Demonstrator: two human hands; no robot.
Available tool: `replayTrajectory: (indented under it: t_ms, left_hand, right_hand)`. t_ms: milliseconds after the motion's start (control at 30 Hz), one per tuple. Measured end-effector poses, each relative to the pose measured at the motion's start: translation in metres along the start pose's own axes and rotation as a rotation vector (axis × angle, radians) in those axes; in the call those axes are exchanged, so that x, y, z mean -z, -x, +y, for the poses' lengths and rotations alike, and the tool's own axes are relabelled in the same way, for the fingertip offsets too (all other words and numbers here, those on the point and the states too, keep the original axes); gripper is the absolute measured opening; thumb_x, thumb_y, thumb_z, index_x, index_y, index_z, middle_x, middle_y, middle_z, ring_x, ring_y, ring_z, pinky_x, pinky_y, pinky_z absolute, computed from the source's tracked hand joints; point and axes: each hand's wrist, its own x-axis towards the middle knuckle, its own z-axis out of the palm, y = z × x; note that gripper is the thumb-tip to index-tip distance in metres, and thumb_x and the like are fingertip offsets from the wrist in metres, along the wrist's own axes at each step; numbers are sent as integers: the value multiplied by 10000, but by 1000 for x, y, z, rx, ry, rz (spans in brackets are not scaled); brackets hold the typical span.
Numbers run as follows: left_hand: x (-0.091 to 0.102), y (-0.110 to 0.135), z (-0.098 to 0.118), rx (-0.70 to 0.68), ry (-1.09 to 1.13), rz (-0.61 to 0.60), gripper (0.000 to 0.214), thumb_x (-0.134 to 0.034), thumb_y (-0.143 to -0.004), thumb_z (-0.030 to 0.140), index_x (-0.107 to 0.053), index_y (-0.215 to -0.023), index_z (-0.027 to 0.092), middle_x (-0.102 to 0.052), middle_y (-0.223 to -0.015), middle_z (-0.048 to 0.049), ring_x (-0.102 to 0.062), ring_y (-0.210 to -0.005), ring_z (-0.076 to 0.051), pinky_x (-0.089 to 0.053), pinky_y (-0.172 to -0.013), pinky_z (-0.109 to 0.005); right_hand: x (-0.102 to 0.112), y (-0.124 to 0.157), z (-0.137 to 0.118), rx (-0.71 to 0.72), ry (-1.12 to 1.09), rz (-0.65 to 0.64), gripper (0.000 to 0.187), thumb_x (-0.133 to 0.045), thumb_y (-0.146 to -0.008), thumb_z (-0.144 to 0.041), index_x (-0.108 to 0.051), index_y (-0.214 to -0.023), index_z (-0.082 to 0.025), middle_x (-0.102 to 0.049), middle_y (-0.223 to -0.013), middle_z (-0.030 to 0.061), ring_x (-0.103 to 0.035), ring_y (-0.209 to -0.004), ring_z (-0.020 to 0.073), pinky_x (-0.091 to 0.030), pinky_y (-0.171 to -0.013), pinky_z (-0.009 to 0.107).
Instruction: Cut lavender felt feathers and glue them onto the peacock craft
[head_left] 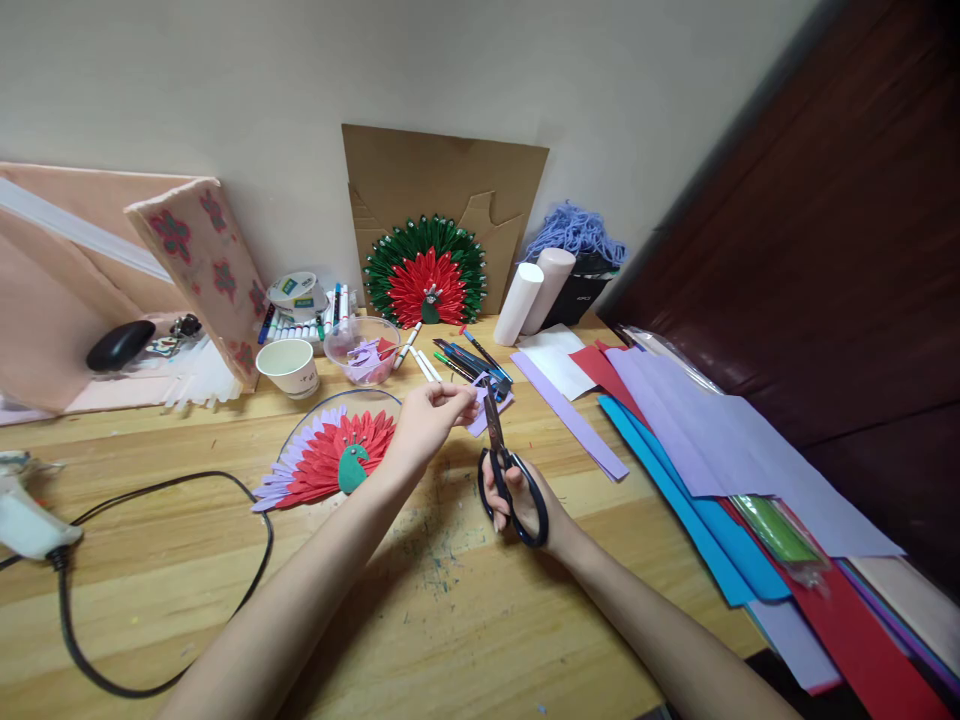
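Observation:
Black-handled scissors are in my right hand, with my fingers through the handle loops and the blades pointing away from me. My left hand is closed in a pinch on a small lavender piece of craft sheet, just left of the blades. More lavender scrap lies behind it, so its exact outline is hard to tell. Below my left wrist lies a peacock craft with a green body, red inner feathers and lavender outer ones, on a clear round base.
A clear bowl of cut pieces and a paper cup stand at left. Pens lie ahead. Coloured sheets cover the right side. A glue gun trails its black cable. A finished-looking peacock leans on cardboard.

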Motion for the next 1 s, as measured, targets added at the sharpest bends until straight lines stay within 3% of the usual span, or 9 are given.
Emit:
replayTrajectory:
  t_ms: [467, 700, 767, 833, 933, 1000]
  left_hand:
    - [5, -3, 5, -69, -43, 73, 197, -716, -632, 264, -637, -681, 90, -637, -611, -17, -577, -564, -95, -488, -635, -248]
    - [9, 0, 8, -119, -64, 67, 229, -725, -643, 299, -646, -700, 92, -646, -657, -20, -583, -603, -91, -488, -650, -226]
    - [10, 0, 7, -142, -61, 72, 251, -747, -619, 306, -655, -710, 92, -646, -660, -18, -581, -605, -91, -491, -646, -224]
    - [12, -2, 6, -138, -34, 67, 249, -755, -613, 291, -663, -729, 90, -653, -669, -21, -590, -615, -96, -501, -663, -233]
    - [10, -4, 3, -43, 10, 18, 179, -722, -652, 202, -665, -766, 76, -671, -667, -38, -612, -612, -100, -519, -687, -249]
    - [7, -4, 1, 31, 15, -21, 156, -691, -668, 123, -658, -812, 71, -679, -653, -45, -625, -599, -100, -527, -677, -249]
  right_hand:
    - [-1, 3, -5, 0, 147, -22, 678, -518, -513, -836, -425, -693, -189, -349, -438, -97, -316, -344, 44, -357, -319, 174]
    - [4, 4, -4, 16, 294, -52, 699, -355, -574, -881, -411, -725, -200, -355, -448, -90, -356, -348, 69, -366, -357, 200]
    - [12, 3, -8, 27, 445, -14, 655, -302, -669, -838, -429, -750, -201, -394, -477, -71, -392, -378, 87, -366, -388, 210]
    - [23, 1, -15, 23, 738, 108, 549, -346, -758, -740, -456, -746, -202, -473, -524, -38, -453, -436, 110, -354, -431, 219]
    - [38, -4, -26, 4, 1213, 351, 357, -529, -770, -555, -512, -715, -203, -609, -653, 21, -564, -588, 169, -349, -509, 245]
    - [46, -7, -29, -18, 1385, 421, 273, -561, -774, -468, -552, -735, -198, -652, -708, 52, -604, -655, 208, -359, -537, 266]
